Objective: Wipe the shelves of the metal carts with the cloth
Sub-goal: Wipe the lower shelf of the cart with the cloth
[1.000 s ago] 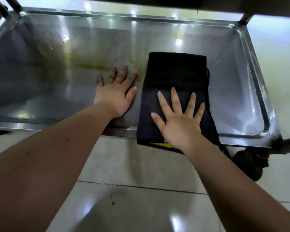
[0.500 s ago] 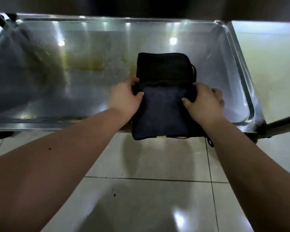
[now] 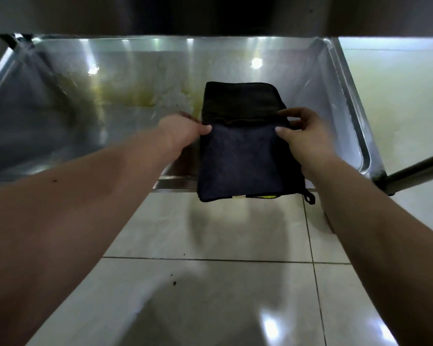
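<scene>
A dark folded cloth [image 3: 243, 156] lies on the low metal cart shelf [image 3: 318, 96], its near end hanging past the shelf's front rim. A folded-over flap crosses its middle. My left hand [image 3: 183, 132] pinches the cloth's left edge at that fold. My right hand [image 3: 303, 132] pinches the right edge at the same height. Yellowish smears [image 3: 135, 98] stain the shelf to the left of the cloth. A small loop tag [image 3: 309, 197] and a yellow label show at the cloth's near end.
An upper shelf [image 3: 210, 13] of the cart overhangs the far side in shadow. A cart leg or bar [image 3: 415, 172] juts out at the right corner. Glossy floor tiles [image 3: 210, 283] lie below, with a few dark specks.
Both hands went from lying flat, left on the shelf and right on the cloth, to gripping the cloth's two side edges. The near part of the cloth is folded over.
</scene>
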Demonstrator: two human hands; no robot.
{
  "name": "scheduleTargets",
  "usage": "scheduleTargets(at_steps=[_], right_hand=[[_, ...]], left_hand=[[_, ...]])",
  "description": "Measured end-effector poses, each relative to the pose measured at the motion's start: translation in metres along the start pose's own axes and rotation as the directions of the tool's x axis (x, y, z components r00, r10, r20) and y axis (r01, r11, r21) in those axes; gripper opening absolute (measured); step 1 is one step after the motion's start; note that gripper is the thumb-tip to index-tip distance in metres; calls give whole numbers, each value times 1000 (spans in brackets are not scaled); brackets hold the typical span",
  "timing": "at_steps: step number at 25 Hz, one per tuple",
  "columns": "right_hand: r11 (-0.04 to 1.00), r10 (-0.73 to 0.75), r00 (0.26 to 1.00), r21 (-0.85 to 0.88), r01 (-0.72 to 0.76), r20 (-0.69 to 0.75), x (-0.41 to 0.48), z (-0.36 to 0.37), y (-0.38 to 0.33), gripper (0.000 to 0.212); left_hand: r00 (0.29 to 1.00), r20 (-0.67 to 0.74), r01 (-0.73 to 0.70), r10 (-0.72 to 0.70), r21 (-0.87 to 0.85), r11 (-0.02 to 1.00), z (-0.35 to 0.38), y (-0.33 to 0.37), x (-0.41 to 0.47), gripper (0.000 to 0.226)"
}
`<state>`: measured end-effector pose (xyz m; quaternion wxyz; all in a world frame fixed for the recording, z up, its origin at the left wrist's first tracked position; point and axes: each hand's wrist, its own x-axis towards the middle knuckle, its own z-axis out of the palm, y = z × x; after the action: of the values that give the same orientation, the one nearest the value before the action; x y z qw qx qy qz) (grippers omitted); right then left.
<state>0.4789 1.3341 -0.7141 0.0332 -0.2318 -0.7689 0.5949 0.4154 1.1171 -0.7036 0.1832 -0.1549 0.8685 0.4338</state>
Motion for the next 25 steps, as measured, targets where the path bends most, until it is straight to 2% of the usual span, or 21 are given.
scheduleTargets(at_steps=[2,4,6,9,12,16,20,21,23,25], right_hand=[[991,22,997,127,-31,76,0,-12,-8,32],[985,-22,995,171,4,100,0,-25,-13,40],[988,-126,991,90,121,45,-6,-37,-21,43],[944,-313,949,-129,305,-42,-18,-49,-38,34],[866,-458,886,-261,425,-75,-27,-52,-47,17],[889,-457,878,-68,452,-144,-47,-55,-56,12],[857,-503,847,30,515,-174,-69,-58,-67,18],[860,-495,849,33,509,-185,-67,-56,-70,18],[883,-458,861,1,470,-219,-50,-43,-73,14],[912,-411,886,-78,403,-213,-23,-25,-61,12]], left_hand=[[997,1,-72,74,-168,983,-6,-2,-10,26],[981,-77,-191,178,-219,957,-13,-3,-20,23],[942,-194,-308,273,-183,934,-22,1,-32,17],[866,-311,-424,392,-39,905,-37,7,-44,14],[834,-316,-509,453,-123,852,-44,14,-46,13],[826,-304,-560,474,-363,744,-43,26,-64,15],[742,-447,-658,500,-345,669,-45,32,-83,19],[719,-482,-676,500,-318,665,-48,35,-83,18],[706,-500,-655,501,-194,730,-47,37,-72,14],[787,-451,-526,422,-131,841,-36,25,-49,11]])
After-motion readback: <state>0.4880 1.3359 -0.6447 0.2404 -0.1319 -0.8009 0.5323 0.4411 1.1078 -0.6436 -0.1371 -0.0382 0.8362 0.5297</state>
